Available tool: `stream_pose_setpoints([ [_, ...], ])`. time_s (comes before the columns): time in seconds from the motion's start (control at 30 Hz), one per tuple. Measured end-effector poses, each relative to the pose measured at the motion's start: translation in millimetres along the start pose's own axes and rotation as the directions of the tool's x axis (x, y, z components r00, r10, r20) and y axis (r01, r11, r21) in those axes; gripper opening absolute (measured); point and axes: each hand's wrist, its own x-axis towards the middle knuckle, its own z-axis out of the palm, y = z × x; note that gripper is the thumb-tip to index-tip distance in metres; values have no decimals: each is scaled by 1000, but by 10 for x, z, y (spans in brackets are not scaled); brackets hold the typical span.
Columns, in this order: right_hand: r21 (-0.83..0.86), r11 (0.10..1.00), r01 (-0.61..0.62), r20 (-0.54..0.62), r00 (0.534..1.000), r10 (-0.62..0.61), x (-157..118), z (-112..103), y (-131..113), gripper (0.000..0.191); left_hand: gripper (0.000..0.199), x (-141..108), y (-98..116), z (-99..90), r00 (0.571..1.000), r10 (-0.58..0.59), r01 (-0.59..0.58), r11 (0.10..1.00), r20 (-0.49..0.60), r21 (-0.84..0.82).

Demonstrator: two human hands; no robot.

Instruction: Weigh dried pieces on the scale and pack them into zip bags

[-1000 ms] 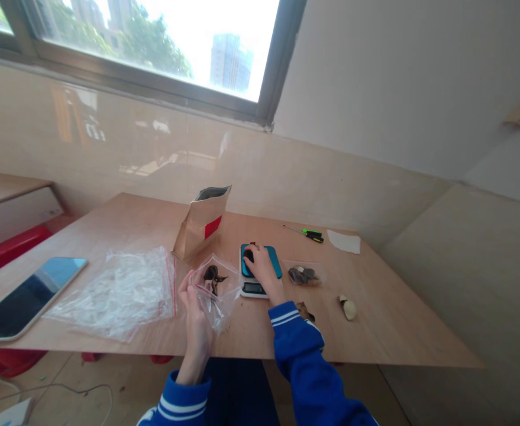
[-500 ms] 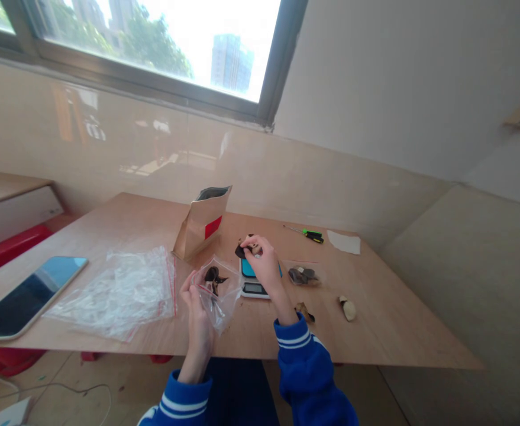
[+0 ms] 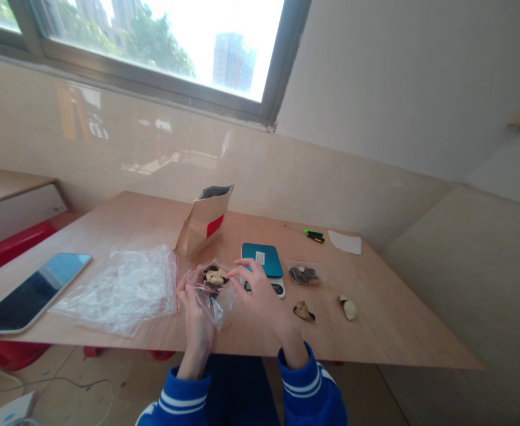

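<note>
Zip bag [image 3: 213,305] pinched in your left hand [image 3: 194,313], fingers curled around its lower half, and the dark and pale pieces [image 3: 214,276] sit bunched near its open mouth, held up over the table [image 3: 375,322] close to its near edge. Your right hand [image 3: 260,296] is nearly flat, fingers extended toward the bag's mouth; you can't tell from this view whether they pinch anything.

Watch that slack mouth: if the bag tips, the pieces could slide out and drop to the table or past the edge to the floor. They look dry, so squeezing hard might crumble them and leave fragments clinging to the plastic.

The teal digital scale [image 3: 262,263] lies just beyond your right wrist, so a sideways sweep could nudge it or disturb its reading. To the right, the small bag [image 3: 304,275] and the loose pale piece [image 3: 304,311] lie close enough to catch a careless elbow or sleeve, and a stray piece could get mixed up with them.
</note>
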Motion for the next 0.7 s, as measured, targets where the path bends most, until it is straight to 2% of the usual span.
stream_pose_setpoints([
  [0.1,-173,984,-30,5,1000,31,-126,30,55,16,35,-13,8,16,1000,-1,1,1000,-10,-16],
  [0.2,-187,982,4,34,999,2,-170,22,77,9,36,-38,30,29,1000,15,-14,999,-21,34],
  [0.27,-108,993,36,45,999,-31,-163,-10,73,10,37,-53,43,23,997,51,-43,988,-52,151],
  [0.33,10,999,45,3,999,-45,-149,-54,61,16,40,-59,40,6,993,104,-88,965,-52,247],
  [0.4,145,988,52,-96,995,-38,-147,-98,45,21,41,-50,22,-18,986,167,-164,960,4,228],
  [0.47,276,958,73,-223,975,-10,-167,-134,28,25,43,-23,3,-47,969,231,-240,961,83,139],
  [0.53,423,901,94,-296,954,39,-206,-154,15,27,43,10,-3,-82,964,239,-251,963,117,94],
  [0.57,503,858,100,-302,951,66,-229,-156,11,27,44,25,3,-102,974,190,-203,975,125,92],
  [0.63,649,753,104,-282,953,111,-271,-141,12,28,50,39,30,-143,982,-23,4,995,186,102],
  [0.67,699,708,102,-274,952,134,-287,-126,18,29,53,37,50,-163,958,-151,127,985,243,114],
  [0.7,728,678,97,-274,949,158,-300,-109,28,30,56,28,73,-179,916,-259,230,965,305,128],
])
